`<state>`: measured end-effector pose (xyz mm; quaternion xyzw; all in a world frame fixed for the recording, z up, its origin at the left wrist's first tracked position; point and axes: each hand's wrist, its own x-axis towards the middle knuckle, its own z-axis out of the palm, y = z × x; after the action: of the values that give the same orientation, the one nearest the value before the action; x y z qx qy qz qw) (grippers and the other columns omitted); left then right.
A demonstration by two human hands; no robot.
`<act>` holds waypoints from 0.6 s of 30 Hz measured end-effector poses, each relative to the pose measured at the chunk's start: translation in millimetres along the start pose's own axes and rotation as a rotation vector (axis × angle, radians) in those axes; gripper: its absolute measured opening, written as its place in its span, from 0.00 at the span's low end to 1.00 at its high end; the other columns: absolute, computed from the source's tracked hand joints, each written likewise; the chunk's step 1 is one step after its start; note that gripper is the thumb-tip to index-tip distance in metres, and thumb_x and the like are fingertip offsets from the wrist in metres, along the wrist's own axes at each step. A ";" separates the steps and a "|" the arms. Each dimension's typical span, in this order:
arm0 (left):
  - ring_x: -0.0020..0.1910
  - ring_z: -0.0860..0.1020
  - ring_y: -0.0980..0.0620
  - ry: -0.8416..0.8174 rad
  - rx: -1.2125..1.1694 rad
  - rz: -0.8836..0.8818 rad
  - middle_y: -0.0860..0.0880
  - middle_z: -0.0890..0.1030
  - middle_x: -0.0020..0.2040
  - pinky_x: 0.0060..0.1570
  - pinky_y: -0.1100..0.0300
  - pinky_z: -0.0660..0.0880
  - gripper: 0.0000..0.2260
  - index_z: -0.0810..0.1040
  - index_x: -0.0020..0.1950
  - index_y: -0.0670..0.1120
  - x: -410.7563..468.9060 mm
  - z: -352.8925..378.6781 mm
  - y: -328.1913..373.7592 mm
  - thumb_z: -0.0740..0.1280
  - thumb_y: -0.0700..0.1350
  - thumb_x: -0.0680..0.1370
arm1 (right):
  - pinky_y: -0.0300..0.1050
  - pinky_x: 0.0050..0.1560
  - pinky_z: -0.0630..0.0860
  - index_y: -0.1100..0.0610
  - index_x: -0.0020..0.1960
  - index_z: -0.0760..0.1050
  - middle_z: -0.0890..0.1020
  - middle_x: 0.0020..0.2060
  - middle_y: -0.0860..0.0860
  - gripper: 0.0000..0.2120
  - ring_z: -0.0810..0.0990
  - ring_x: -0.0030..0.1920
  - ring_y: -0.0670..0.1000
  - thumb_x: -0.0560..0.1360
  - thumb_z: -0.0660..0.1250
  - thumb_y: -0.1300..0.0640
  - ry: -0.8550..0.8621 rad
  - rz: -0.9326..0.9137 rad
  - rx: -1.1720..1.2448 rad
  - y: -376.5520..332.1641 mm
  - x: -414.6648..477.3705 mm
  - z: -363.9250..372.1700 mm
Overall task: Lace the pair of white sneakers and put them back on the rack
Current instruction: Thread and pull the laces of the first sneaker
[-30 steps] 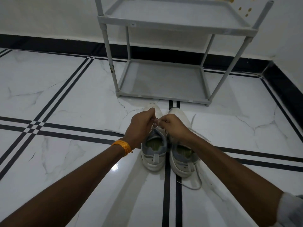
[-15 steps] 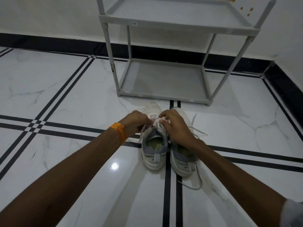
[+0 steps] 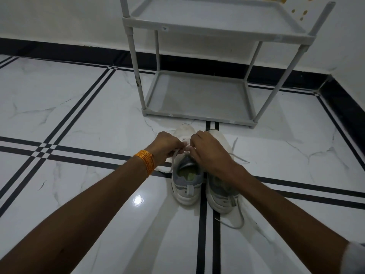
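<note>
Two white sneakers stand side by side on the floor, heels toward me, toes toward the rack. Over the left sneaker my left hand pinches one end of its white lace. My right hand grips the other end just across the tongue. The right sneaker is partly hidden under my right wrist, and its loose lace trails on the floor behind the heel. The grey two-shelf rack stands just beyond the toes, both shelves bare.
White marble floor with black stripe lines runs under the shoes. A black skirting lines the white wall behind the rack and along the right side. An orange thread band wraps my left wrist.
Both hands dropped lower and drew slightly apart over the left sneaker, pulling its lace ends outward. The sneakers and rack stayed where they were.
</note>
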<state>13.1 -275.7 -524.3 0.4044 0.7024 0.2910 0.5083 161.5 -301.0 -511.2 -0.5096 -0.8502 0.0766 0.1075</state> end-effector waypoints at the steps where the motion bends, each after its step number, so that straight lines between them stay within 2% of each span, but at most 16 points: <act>1: 0.31 0.80 0.51 0.055 0.052 0.086 0.43 0.83 0.37 0.33 0.60 0.78 0.10 0.81 0.44 0.34 2.5 -3.8 -4.8 0.73 0.42 0.74 | 0.45 0.57 0.68 0.60 0.59 0.72 0.76 0.58 0.56 0.11 0.72 0.56 0.53 0.80 0.62 0.55 -0.001 0.017 0.007 5.4 -2.4 -0.7; 4: 0.38 0.83 0.42 0.185 0.185 0.237 0.39 0.84 0.37 0.44 0.50 0.81 0.11 0.82 0.36 0.36 8.6 -16.1 -23.0 0.73 0.44 0.73 | 0.44 0.51 0.67 0.62 0.55 0.72 0.77 0.54 0.58 0.08 0.72 0.50 0.54 0.79 0.63 0.58 -0.021 0.070 -0.021 32.3 -18.5 5.4; 6: 0.39 0.83 0.42 0.200 0.232 0.260 0.39 0.84 0.37 0.44 0.50 0.81 0.12 0.78 0.32 0.41 10.1 -14.5 -35.6 0.73 0.44 0.73 | 0.42 0.46 0.64 0.62 0.52 0.72 0.77 0.50 0.58 0.05 0.72 0.47 0.53 0.78 0.63 0.61 -0.094 0.116 -0.064 43.5 -30.5 17.6; 9: 0.36 0.80 0.48 0.241 0.338 0.407 0.46 0.81 0.36 0.37 0.56 0.78 0.11 0.73 0.37 0.44 9.2 -8.1 -47.0 0.73 0.45 0.74 | 0.43 0.43 0.63 0.63 0.47 0.73 0.78 0.45 0.60 0.04 0.75 0.44 0.55 0.77 0.60 0.62 -0.136 0.162 -0.021 44.7 -32.2 30.9; 12: 0.32 0.82 0.53 0.065 0.269 0.566 0.46 0.82 0.36 0.32 0.61 0.80 0.08 0.73 0.44 0.43 6.5 -19.8 -53.3 0.72 0.40 0.74 | 0.44 0.36 0.66 0.62 0.43 0.73 0.79 0.38 0.58 0.09 0.75 0.37 0.54 0.78 0.59 0.59 -0.078 0.313 0.171 41.5 -23.0 22.2; 14: 0.32 0.82 0.53 0.018 0.331 0.658 0.46 0.83 0.37 0.35 0.60 0.81 0.06 0.76 0.47 0.45 4.9 -27.6 -55.4 0.72 0.38 0.74 | 0.43 0.33 0.66 0.61 0.43 0.72 0.78 0.36 0.57 0.09 0.76 0.37 0.54 0.79 0.59 0.58 -0.056 0.364 0.265 41.3 -19.3 19.2; 18: 0.36 0.82 0.50 0.155 0.581 0.835 0.46 0.85 0.39 0.42 0.55 0.82 0.03 0.82 0.47 0.44 5.7 -25.1 -55.3 0.71 0.38 0.75 | 0.41 0.31 0.64 0.59 0.45 0.68 0.76 0.37 0.54 0.08 0.73 0.35 0.53 0.80 0.58 0.56 -0.069 0.338 0.181 37.0 -16.5 21.8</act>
<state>-26.7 -298.6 -564.5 0.7523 0.5684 0.2911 0.1621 194.8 -298.7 -542.8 -0.6306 -0.7453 0.1870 0.1093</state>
